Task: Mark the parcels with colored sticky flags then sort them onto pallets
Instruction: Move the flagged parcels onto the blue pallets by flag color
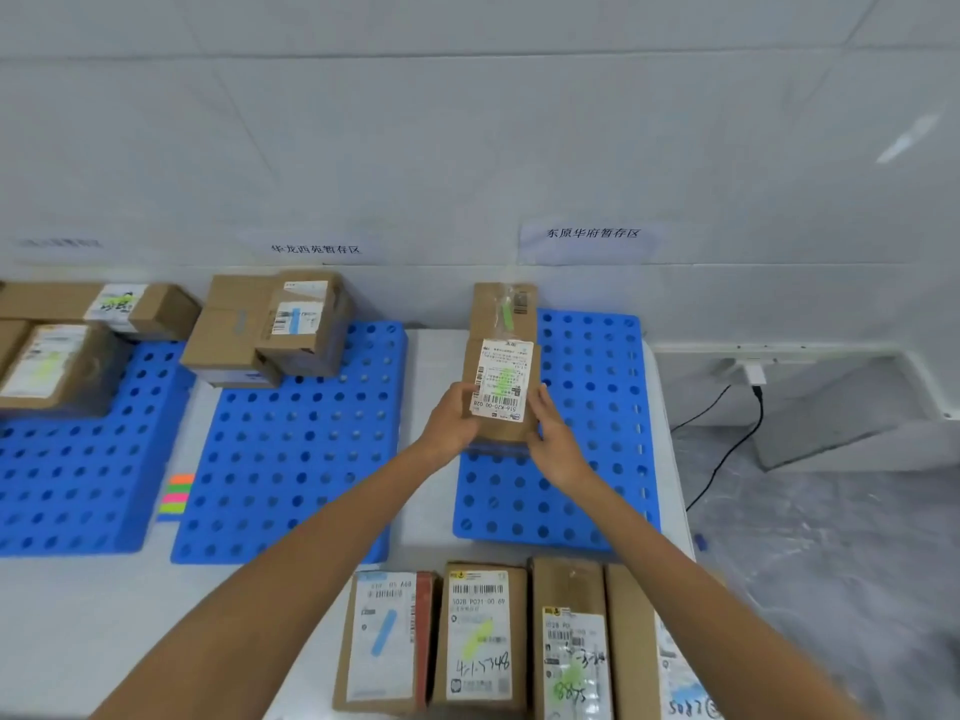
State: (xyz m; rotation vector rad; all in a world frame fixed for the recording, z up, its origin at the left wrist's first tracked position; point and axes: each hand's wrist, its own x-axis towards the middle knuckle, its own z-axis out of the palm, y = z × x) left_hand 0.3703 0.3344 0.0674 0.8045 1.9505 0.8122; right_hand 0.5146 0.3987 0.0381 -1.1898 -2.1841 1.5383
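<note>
Both forearms are bare from the lower frame edge up to the wrists, with no sleeve, cuff or glove on them. The left hand (451,419) and the right hand (555,443) carry no ring, watch, strap or bracelet on the parts that show, though the picture is soft and slightly smeared, so something very thin might escape notice. The fingers (540,402) appear short-nailed and unpainted as far as the blur allows, and the arms are slim and smooth, without visible marks, tape or bandage.
</note>
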